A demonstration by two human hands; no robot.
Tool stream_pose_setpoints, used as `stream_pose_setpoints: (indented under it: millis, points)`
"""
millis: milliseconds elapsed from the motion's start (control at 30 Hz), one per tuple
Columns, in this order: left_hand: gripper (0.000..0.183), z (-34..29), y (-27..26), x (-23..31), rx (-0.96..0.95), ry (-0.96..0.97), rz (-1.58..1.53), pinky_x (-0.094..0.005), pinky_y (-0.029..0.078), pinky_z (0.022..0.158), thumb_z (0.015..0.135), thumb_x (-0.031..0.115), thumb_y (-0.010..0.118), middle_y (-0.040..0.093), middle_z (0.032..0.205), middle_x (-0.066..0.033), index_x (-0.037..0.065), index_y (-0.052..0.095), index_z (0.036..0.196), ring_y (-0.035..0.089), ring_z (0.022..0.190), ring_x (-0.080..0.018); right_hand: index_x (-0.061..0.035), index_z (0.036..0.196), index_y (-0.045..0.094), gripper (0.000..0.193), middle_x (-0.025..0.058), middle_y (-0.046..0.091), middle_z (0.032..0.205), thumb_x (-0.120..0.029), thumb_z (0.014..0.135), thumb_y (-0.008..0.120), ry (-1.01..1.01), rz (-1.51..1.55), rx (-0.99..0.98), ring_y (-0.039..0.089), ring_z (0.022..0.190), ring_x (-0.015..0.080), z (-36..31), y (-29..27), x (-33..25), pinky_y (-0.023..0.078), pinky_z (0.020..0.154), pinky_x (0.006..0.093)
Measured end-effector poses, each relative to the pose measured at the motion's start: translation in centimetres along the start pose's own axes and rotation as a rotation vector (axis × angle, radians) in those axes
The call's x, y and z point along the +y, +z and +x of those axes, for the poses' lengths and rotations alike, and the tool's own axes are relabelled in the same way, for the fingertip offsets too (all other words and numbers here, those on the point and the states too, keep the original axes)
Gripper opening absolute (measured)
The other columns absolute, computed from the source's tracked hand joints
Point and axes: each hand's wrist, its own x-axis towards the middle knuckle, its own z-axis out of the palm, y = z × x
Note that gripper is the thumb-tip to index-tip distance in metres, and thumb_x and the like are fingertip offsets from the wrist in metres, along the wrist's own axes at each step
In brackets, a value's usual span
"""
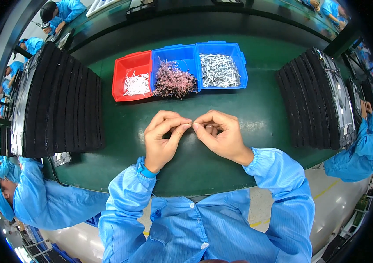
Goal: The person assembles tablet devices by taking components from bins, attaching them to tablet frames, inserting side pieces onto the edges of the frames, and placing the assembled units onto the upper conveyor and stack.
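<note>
Over the middle of the green table, my left hand [162, 136] and my right hand [222, 136] meet fingertip to fingertip. Thumb and forefinger are pinched together on each. Whatever lies between the fingertips is too small to make out. Beyond my hands three bins stand side by side. The red bin [131, 62] on the left holds short white slender pieces [137, 84]. A heap of thin pink and black wire-like pieces [174, 80] fills the front of the middle blue bin [177, 53]. Many small white and silvery pieces [219, 71] lie in the right blue bin [219, 46].
A tall stack of black trays [63, 103] stands at the left of the green table [120, 168], and another black stack [309, 101] at the right. Co-workers in blue sit close by on the left [59, 204] and right [355, 147]. A dark raised ledge [204, 26] crosses the far side.
</note>
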Motion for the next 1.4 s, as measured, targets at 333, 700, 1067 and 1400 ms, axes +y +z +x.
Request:
stream_pose_setpoints:
  millis: [333, 700, 1067, 1400]
  points:
    - [0.017, 0.5, 0.2, 0.4, 0.077, 0.334, 0.417, -0.0291, 0.052, 0.063, 0.078, -0.004, 0.078, 0.063, 0.089, -0.0083, 0.003, 0.075, 0.093, 0.064, 0.073, -0.018, -0.0011, 0.08, 0.067, 0.009, 0.0005, 0.062, 0.07, 0.0, 0.078, 0.075, -0.055, -0.246, 0.032, 0.05, 0.052, 0.0008, 0.5, -1.8, -0.2, 0.037, 0.045, 0.0196]
    - [0.012, -0.1, -0.2, -3.3, 0.173, -0.176, -0.03, -0.0222, 0.049, 0.06, 0.087, 0.006, 0.076, 0.062, 0.104, -0.0055, 0.003, 0.077, 0.098, 0.059, 0.069, -0.0091, 0.0003, 0.094, 0.065, 0.014, -0.0004, 0.062, 0.068, -0.012, 0.095, 0.07, 0.279, 0.045, 0.147, 0.05, 0.051, 0.0015, 1.2, -2.4, 1.3, 0.037, 0.044, 0.0185]
    - [0.012, 0.6, -1.3, -1.6, 0.29, -0.029, 0.182, -0.0249, 0.06, 0.074, 0.087, 0.004, 0.076, 0.043, 0.145, -0.016, 0.004, 0.076, 0.099, 0.065, 0.102, -0.0168, 0.0002, 0.096, 0.064, 0.017, 0.0016, 0.061, 0.069, -0.016, 0.098, 0.068, 0.333, 0.032, 0.096, 0.051, 0.052, 0.0031, 1.1, -2.5, 1.9, 0.037, 0.043, 0.0197]
    - [0.012, 0.5, -1.1, -1.6, 0.266, -0.084, 0.142, -0.025, 0.06, 0.073, 0.087, 0.004, 0.075, 0.045, 0.143, -0.0161, 0.003, 0.076, 0.099, 0.065, 0.104, -0.0176, 0.0002, 0.096, 0.064, 0.016, 0.001, 0.061, 0.069, -0.015, 0.097, 0.068, 0.34, 0.036, 0.09, 0.05, 0.051, 0.0028, 1.0, -2.4, 1.9, 0.037, 0.042, 0.0199]
